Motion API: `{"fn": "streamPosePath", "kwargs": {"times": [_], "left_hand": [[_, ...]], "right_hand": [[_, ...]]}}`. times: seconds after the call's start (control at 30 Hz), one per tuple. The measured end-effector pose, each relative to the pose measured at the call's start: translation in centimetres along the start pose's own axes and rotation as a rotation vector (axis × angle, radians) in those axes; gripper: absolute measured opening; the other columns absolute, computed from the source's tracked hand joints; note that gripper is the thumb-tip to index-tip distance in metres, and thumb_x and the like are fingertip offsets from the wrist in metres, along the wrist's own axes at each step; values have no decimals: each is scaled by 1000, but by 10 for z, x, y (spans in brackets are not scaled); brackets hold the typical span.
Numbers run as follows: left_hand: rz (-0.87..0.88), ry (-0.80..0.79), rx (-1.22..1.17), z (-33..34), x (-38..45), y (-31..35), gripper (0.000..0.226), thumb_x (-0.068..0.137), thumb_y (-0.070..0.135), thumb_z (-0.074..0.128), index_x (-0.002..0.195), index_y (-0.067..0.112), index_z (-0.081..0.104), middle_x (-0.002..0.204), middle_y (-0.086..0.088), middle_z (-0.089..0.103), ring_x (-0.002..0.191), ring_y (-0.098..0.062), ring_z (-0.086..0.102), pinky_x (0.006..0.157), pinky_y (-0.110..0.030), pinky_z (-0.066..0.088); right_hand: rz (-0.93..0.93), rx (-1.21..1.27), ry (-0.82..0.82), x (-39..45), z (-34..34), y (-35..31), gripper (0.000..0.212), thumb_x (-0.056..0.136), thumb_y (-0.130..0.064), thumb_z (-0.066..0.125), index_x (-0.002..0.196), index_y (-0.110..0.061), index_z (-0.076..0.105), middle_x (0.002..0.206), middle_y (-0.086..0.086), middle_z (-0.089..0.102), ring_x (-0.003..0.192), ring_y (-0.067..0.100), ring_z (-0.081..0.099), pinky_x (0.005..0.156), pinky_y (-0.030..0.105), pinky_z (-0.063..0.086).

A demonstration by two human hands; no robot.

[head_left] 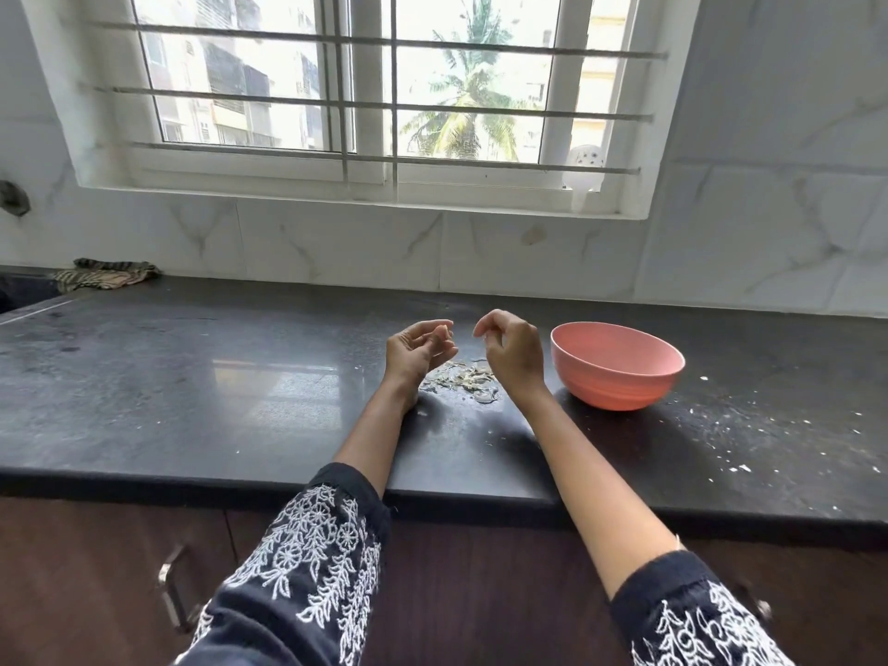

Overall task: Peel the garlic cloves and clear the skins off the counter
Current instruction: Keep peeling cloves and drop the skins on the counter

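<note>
Left hand: my left hand rests its wrist on the counter, palm turned up, fingers curled in. Thumb and fingertips pinch something small and pale at about 1 o'clock from the palm; I judge it a garlic clove, though it is too small to be sure.

Right hand: my right hand hangs just at 3 o'clock of the left, raised off the counter, fingers bent down and thumb close to the forefinger. A thin pale scrap may be caught between them; I cannot tell for certain.

Skins: a loose heap of papery skins lies on the counter between my two wrists, at 6 o'clock from my fingertips. Smaller white flecks are scattered well off, at 4 o'clock from the heap.

Bowl: the pink bowl stands at 3 o'clock of my right hand, near but apart. Its inside is hidden from here, so I cannot say how many peeled cloves it holds.

Progress: the heap says several cloves are already stripped. I see no unpeeled cloves waiting on the counter, so peeling looks close to its end.

Left to do: finish this clove, then gather the heap and the stray flecks; the clearing has not begun.
</note>
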State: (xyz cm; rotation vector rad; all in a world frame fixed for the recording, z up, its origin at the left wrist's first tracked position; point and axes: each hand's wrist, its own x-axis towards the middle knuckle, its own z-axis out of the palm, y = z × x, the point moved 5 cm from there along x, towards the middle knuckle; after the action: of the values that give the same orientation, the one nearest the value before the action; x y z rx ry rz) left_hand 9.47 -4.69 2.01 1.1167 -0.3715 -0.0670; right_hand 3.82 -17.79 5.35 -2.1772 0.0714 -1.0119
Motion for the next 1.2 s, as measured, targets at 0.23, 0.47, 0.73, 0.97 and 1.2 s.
{"fn": "streamPosePath", "kwargs": {"times": [0.23, 0.47, 0.73, 0.97, 1.2], "left_hand": [[-19, -21, -22, 3, -1, 1, 8, 90, 5, 57, 87, 7, 64, 67, -1, 70, 61, -10, 68, 65, -19, 57], [-5, -19, -19, 0, -1, 3, 5, 84, 2, 63, 85, 7, 63, 64, -1, 71, 63, -10, 69, 65, -19, 56], [-47, -16, -175, 1, -2, 4, 7, 89, 6, 57, 88, 6, 64, 66, 0, 71, 63, -11, 68, 65, -21, 57], [-76, -14, -176, 2, -3, 3, 8, 89, 9, 57, 88, 10, 65, 69, 3, 72, 64, -8, 68, 65, -19, 56], [-90, -26, -179, 1, -3, 5, 6, 87, 5, 60, 89, 9, 64, 73, 1, 73, 67, -10, 69, 64, -20, 56]], "right_hand": [[-21, -65, -72, 0, 8, -1, 16, 88, -20, 52, 84, -16, 67, 80, 2, 71, 78, 22, 63, 70, 35, 50], [-66, 6, -83, -3, 6, -10, 28, 73, -18, 42, 73, -18, 70, 73, 0, 70, 72, 19, 63, 69, 33, 50], [25, -57, -28, -3, 0, -4, 53, 89, -52, 40, 68, -7, 61, 64, 5, 65, 63, 23, 57, 58, 33, 41], [-34, -23, 9, -4, -1, -8, 26, 70, 3, 44, 61, -13, 62, 65, -3, 55, 69, 19, 51, 61, 29, 39], [4, -10, 15, -5, -3, -7, 41, 85, -46, 52, 68, -11, 64, 60, 1, 63, 61, 19, 57, 58, 31, 42]]}}
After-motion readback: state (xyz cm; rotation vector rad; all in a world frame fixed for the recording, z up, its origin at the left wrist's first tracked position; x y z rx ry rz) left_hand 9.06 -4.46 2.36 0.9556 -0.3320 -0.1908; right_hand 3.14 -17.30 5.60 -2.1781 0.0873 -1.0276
